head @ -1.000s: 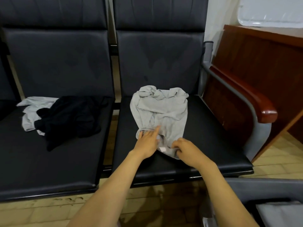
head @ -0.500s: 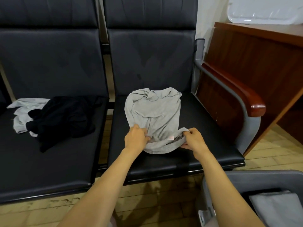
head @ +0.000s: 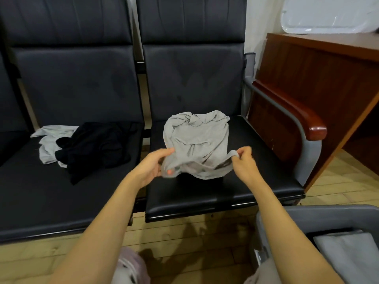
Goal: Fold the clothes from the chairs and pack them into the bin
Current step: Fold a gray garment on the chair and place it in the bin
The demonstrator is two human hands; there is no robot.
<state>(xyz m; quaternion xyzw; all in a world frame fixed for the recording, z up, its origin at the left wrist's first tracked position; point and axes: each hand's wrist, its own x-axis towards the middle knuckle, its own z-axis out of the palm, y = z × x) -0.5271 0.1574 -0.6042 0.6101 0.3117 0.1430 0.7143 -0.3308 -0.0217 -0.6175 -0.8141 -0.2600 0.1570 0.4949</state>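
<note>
Left fingers: your left hand (head: 152,167) pinches the near left corner of the grey top (head: 196,140), thumb on top.
Right fingers: your right hand (head: 245,162) pinches the near right corner, lifted just off the seat.
Grey top: the hem hangs raised between your hands; the far part, collar bunched, lies on the right chair seat (head: 256,181).
Handling: likely light, limp and quick to crease; expect sag mid-hem, so hold the corners or side seams and pull taut.
Other clothes: a black garment (head: 96,146) lies over a pale one (head: 49,144) on the left seat, well apart.
Bin: the grey bin (head: 328,218) sits beside your right forearm, with a folded pale piece (head: 348,249) inside.
</note>
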